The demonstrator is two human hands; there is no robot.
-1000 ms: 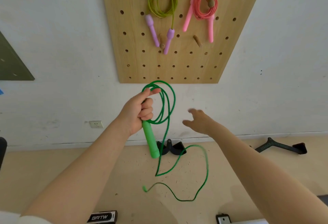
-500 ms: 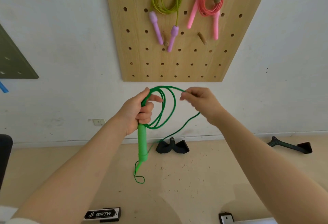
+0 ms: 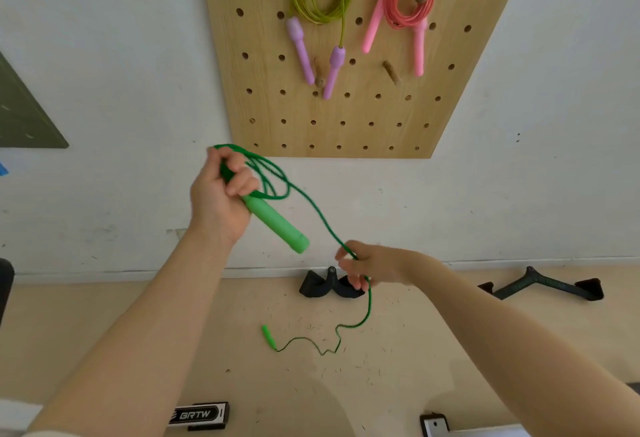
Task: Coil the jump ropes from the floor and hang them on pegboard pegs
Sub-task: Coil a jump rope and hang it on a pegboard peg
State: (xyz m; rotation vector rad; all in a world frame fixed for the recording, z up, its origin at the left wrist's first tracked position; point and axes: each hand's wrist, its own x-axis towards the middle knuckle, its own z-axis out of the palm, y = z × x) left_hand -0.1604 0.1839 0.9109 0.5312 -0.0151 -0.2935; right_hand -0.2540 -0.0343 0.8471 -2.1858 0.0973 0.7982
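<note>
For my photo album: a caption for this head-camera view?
Left hand holds the green jump rope coils and handle; right hand pinches the loose cord.

Half a second ago the right hand (image 3: 372, 265) was up beside the left hand (image 3: 221, 194), laying a loop of the green jump rope (image 3: 311, 208) on the coil. Now it is lower and to the right, in front of the base of the wall, and it pinches the rope further along its free length. The left hand is tilted, so the green handle (image 3: 277, 223) in it points down to the right and no longer hangs straight down. The far handle (image 3: 268, 334) now lies on the floor (image 3: 242, 350), with less loose rope there than one second ago.
</note>
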